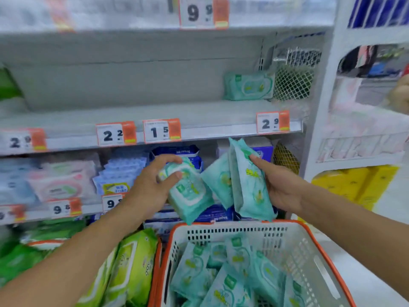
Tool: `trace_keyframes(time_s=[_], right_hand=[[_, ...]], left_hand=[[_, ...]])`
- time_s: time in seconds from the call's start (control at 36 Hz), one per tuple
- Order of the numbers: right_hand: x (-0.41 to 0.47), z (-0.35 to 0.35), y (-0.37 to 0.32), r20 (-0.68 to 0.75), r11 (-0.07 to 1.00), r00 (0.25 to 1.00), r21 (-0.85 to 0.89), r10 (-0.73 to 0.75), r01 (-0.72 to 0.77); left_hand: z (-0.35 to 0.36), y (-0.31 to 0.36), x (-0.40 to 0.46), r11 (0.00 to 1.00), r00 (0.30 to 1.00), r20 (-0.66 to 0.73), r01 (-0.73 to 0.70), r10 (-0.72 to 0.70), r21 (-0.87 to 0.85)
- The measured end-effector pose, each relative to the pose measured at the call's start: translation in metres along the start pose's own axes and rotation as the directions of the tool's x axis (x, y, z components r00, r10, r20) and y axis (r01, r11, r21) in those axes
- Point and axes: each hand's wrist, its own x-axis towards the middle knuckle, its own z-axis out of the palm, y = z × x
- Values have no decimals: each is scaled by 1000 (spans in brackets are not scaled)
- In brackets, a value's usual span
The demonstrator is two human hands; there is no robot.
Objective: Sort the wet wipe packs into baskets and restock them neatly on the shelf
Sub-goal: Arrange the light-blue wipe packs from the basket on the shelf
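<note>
Store shelf [199, 120] | left hand [152, 185] grips tilted pack [190, 193] | right hand [281, 187] grips upright packs [250, 185]

Both forearms are bare, with no sleeves, rings or watch.

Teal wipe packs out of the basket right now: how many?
4: one in the left hand, two in the right hand, one on the shelf by the mesh. More may hide behind.

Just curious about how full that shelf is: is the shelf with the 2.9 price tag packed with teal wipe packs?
No, only one teal wipe pack lies on that shelf, at its right end.
</note>
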Motion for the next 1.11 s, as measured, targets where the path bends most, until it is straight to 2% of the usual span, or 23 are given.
trace_keyframes(time_s=[0.06,0.11,0.17,0.22,0.31,0.36,0.42,0.5,0.64,0.75,0.81,0.86,0.97,1.11], right_hand=[[2,12,2,-50,1000,998,18,-24,25],[2,24,5,-57,1000,998,-1,-31,31],[4,33,9,-43,998,998,-51,-41,39],[6,41,10,-47,994,997,-97,-63,58],[8,46,6,-85,985,990,-143,-114,101],[10,48,3,-68,971,987,-199,-146,130],[12,49,4,-57,955,983,-251,-177,158],[15,52,9,-173,949,959,-262,-226,176],[21,49,19,-391,923,850,-295,-354,248],[34,39,13,-516,946,794,-165,-322,277],[38,42,7,-504,952,808,-141,-304,271],[44,51,8,-459,931,810,-201,-365,306],[43,79,20,-394,814,723,-400,-567,420],[24,106,17,-265,782,752,-380,-603,493]], left_hand=[[-1,6,-3,986,999,25,-46,42,158],[7,5,-5,978,998,50,-35,25,207],[19,6,-6,994,990,124,52,-64,96],[28,10,-3,983,976,134,180,-173,-41],[31,20,0,864,919,111,393,-378,-313],[30,22,2,803,890,179,456,-420,-384],[30,20,3,855,896,239,434,-375,-285],[31,14,0,903,915,261,368,-309,-221],[36,2,1,862,918,198,392,-343,-321],[37,1,6,825,929,100,362,-355,-434],[36,0,9,854,945,62,316,-320,-414],[37,0,9,876,956,35,280,-290,-394],[41,8,8,889,973,9,215,-231,-404],[39,23,4,908,990,58,142,-129,-395]])
